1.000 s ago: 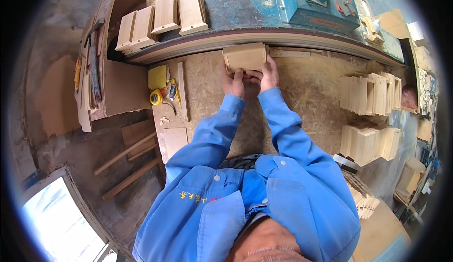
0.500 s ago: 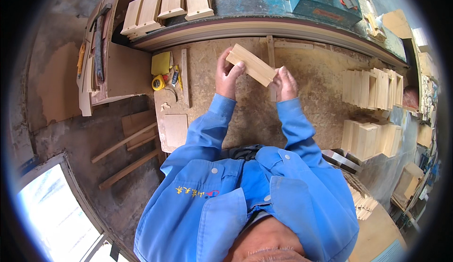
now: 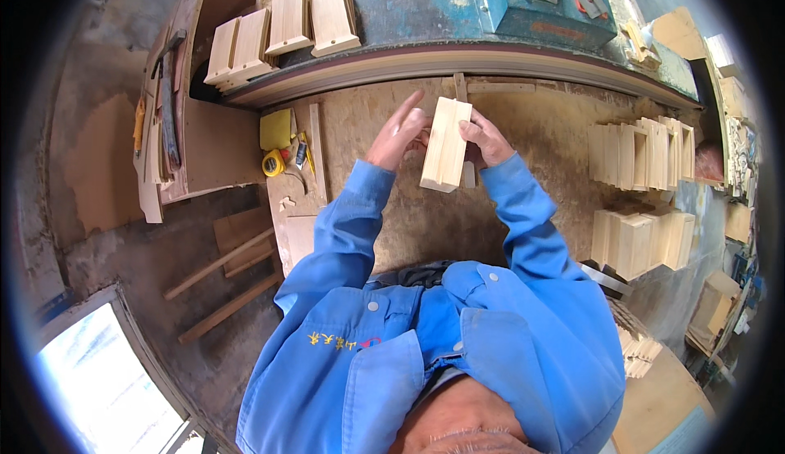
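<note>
A pale wooden box-like piece [image 3: 446,145] with a grooved face is held above the workbench, its long side running toward me. Around its right side my right hand [image 3: 488,137] is closed, with the thumb on the near face and the other fingers partly hidden behind. My left hand [image 3: 397,133] is just left of the piece, index finger stretched out and thumb apart. Its lower fingers reach the piece's left edge and are partly hidden; whether they touch it I cannot tell.
Similar wooden pieces [image 3: 334,22] stand on the ledge beyond the workbench [image 3: 368,223], and more are stacked at right [image 3: 642,237]. A yellow tape measure [image 3: 273,163], a yellow pad [image 3: 276,129] and a wood strip [image 3: 317,153] lie left. A teal machine box [image 3: 549,4] stands at the back.
The wooden piece has turned from a diagonal to a nearly upright position in the picture. My left hand has loosened from its upper end, and my right hand has shifted to its right side.
</note>
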Available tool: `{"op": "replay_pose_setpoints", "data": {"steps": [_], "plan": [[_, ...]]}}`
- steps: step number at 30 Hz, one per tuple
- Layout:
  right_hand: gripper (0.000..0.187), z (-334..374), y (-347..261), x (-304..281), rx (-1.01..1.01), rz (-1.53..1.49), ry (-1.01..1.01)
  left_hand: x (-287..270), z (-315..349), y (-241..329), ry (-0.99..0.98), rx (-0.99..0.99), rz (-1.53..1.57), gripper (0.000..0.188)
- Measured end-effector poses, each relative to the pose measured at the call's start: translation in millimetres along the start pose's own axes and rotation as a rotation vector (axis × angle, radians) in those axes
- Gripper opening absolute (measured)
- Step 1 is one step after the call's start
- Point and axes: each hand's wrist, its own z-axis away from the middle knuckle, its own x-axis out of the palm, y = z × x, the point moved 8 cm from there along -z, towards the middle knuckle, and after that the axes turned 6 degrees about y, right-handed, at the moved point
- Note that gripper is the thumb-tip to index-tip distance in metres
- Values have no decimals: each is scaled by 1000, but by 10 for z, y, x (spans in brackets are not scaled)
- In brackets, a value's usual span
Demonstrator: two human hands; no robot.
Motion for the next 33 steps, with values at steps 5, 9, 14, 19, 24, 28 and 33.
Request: {"op": "replay_pose_setpoints", "data": {"steps": [5,9,14,19,24,28,33], "plan": [[69,26,69,-161,-43,-231,413,21,279,36,93,377,-58,85],[72,-58,90,-207,-91,29,520,82,327,63,406,500,-280,74],[70,-150,-148,-412,-324,402,564,-58,4,143,355,286,77,52],[66,-312,-20,-610,43,1,442,32,-306,165,305,80,99,57],[60,-441,-223,-566,-20,-42,463,97,-557,219,279,-21,66,59],[62,-479,-354,-532,-98,42,584,139,-663,207,293,-51,158,56],[62,-519,-343,-461,-116,77,670,74,-693,165,330,-49,223,52]]}}
